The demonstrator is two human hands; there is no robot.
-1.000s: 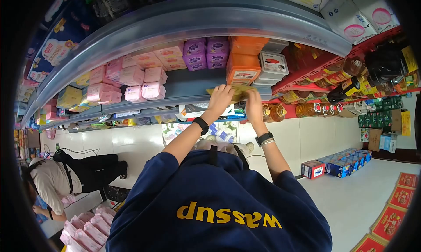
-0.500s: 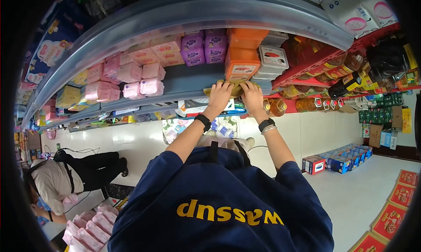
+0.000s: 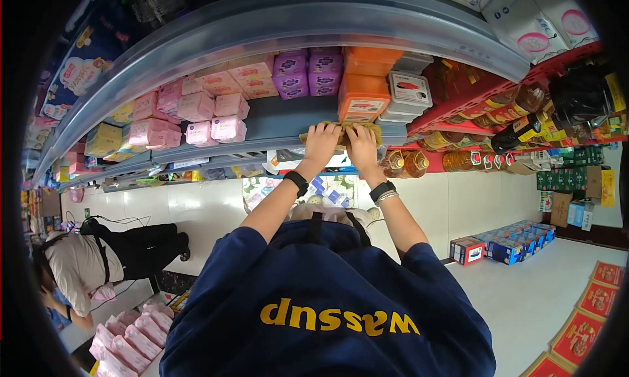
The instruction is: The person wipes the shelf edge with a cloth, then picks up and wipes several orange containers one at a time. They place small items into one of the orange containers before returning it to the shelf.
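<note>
A yellowish-brown cloth (image 3: pixel 376 134) lies bunched over the front edge of the grey shelf (image 3: pixel 272 118). My left hand (image 3: pixel 321 143) presses the cloth's left part, fingers curled over it. Close beside it, my right hand (image 3: pixel 361 146) grips the right part the same way. The thumbs and undersides of both hands are hidden. Just behind the cloth stand orange boxes (image 3: pixel 363 98) and clear-lidded containers (image 3: pixel 407 92). Purple packs (image 3: pixel 290 74) and pink packs (image 3: pixel 228 118) sit further left on this shelf.
An upper shelf edge (image 3: pixel 314 23) curves overhead. Red shelving (image 3: pixel 458 105) with oil bottles (image 3: pixel 416 164) adjoins on the right. Blue boxes (image 3: pixel 504 246) and red cartons (image 3: pixel 580 334) stand on the floor. Another person (image 3: pixel 85 265) bends at lower left near pink packs (image 3: pixel 131 341).
Both hands remain on the cloth at the shelf edge. My right hand has shifted left, nearer my left hand, uncovering the cloth's right end; the left has moved slightly left.
</note>
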